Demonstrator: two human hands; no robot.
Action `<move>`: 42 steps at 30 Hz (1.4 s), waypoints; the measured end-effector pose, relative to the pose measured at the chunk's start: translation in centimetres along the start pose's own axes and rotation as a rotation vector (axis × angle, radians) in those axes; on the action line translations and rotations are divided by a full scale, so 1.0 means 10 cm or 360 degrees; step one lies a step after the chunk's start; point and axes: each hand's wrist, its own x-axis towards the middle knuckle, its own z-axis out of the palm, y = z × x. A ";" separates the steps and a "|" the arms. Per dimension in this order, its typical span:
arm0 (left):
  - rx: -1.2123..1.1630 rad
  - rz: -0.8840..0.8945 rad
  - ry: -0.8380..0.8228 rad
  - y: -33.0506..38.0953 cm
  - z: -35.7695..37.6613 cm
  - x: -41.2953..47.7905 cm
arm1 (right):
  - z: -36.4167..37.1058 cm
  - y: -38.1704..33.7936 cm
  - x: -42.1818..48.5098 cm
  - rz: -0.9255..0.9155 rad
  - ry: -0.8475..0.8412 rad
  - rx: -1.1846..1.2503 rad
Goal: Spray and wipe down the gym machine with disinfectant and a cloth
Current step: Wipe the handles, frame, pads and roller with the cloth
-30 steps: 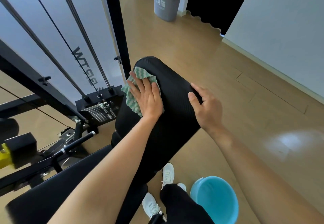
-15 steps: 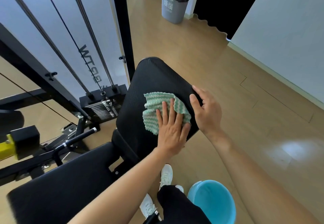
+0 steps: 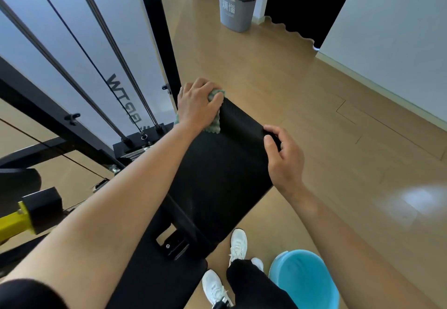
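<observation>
Black textured vinyl is covering the back pad (image 3: pixel 225 163) of the gym machine, and the wiping is happening at its far upper corner. The left hand (image 3: pixel 197 104) is curling its fingers over the top edge with the green cloth (image 3: pixel 216 124) bunched underneath. Only a scalloped edge and a small tuft are peeking out around the knuckles. That wrapped grip seems meant to press the cloth round the rim, where a flat palm would be skating past.

The right hand (image 3: pixel 284 161) is clasping the pad's right edge, thumb lying on the face and fingers hooking round the side. It is probably bracing the tilted pad so it is not rocking under the other arm's pressure.

A blue bucket (image 3: pixel 312 284) is standing on the floor just beside the person's feet, likely for rinsing within easy reach. The weight stack (image 3: pixel 137 144) is sitting to the left of the pad, and a grey bin (image 3: pixel 238 1) is standing well apart across the room. No spray bottle is showing, so this appears to be the wiping stage.
</observation>
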 end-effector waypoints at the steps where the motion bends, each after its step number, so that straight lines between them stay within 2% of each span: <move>1: 0.0055 0.0046 -0.0010 0.03 0.00 -0.01 | 0.00 -0.01 -0.01 0.0055 0.0018 0.0108; 5: 0.0359 0.0456 -0.0061 0.22 0.12 -0.24 | 0.02 0.04 0.02 0.0282 0.0106 0.0583; 9: 0.0272 0.0930 0.0124 0.51 0.37 -0.73 | -0.03 0.03 0.00 0.0526 0.0173 0.0857; 12: 0.0190 0.1109 0.0172 0.61 0.56 -1.12 | -0.06 0.16 -0.12 0.0650 0.0044 0.0981; 14: 0.0262 0.1219 0.0130 0.59 0.63 -1.27 | -0.06 0.25 -0.20 0.0739 -0.0079 0.1116; 18: 0.0463 0.1406 0.0001 0.41 0.57 -1.08 | -0.11 0.26 -0.28 0.0911 -0.0092 0.1086; 20: 0.0465 0.1268 0.0023 0.26 0.50 -0.91 | -0.12 0.21 -0.29 0.0956 -0.0083 0.1036; 25: 0.0278 0.0545 0.0177 -0.20 0.27 -0.41 | -0.11 0.19 -0.31 0.0944 -0.0085 0.0959; 30: -0.0231 -0.0197 0.0201 -0.31 0.24 -0.22 | -0.09 0.09 -0.26 0.0908 -0.0043 0.0851; 36: -0.0417 -0.0350 0.0261 -0.34 0.22 -0.26 | -0.18 0.18 -0.27 0.0909 -0.0220 0.0902; 42: -0.0423 -0.0514 0.0250 -0.42 0.38 -0.61 | -0.08 0.19 -0.31 0.0859 -0.0081 0.0917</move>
